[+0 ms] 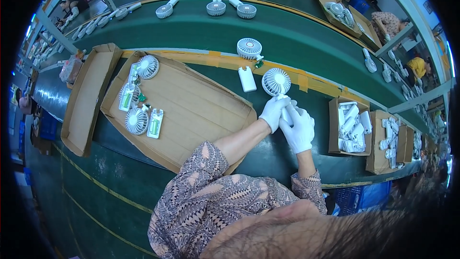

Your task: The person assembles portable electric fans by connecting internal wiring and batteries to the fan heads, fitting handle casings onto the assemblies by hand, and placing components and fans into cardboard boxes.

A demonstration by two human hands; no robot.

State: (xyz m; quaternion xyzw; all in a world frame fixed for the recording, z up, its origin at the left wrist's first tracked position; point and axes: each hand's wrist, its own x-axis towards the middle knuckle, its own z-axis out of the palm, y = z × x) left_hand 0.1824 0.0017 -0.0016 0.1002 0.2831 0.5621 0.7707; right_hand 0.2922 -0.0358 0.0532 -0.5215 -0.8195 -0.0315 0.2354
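Note:
Both my gloved hands are closed round the handle of a white handheld fan (276, 82), its round grille pointing away from me. My left hand (274, 112) grips near the neck, and my right hand (299, 128) wraps the handle from the right. Just left of the fan lies a white handle shell (247, 79). Beyond it, by the belt edge, rests another fan head (249, 48) with a small green circuit board (259, 62) beside it. The lower end of the held handle is hidden by my fingers.
Left of my arms, a shallow cardboard tray (201, 110) holds several fan heads and open handles. Another tray (86, 100) stands beyond it. At right, a box (350, 151) is full of white handle parts. Finished-looking fans (216, 8) lie on the green conveyor belt (201, 31).

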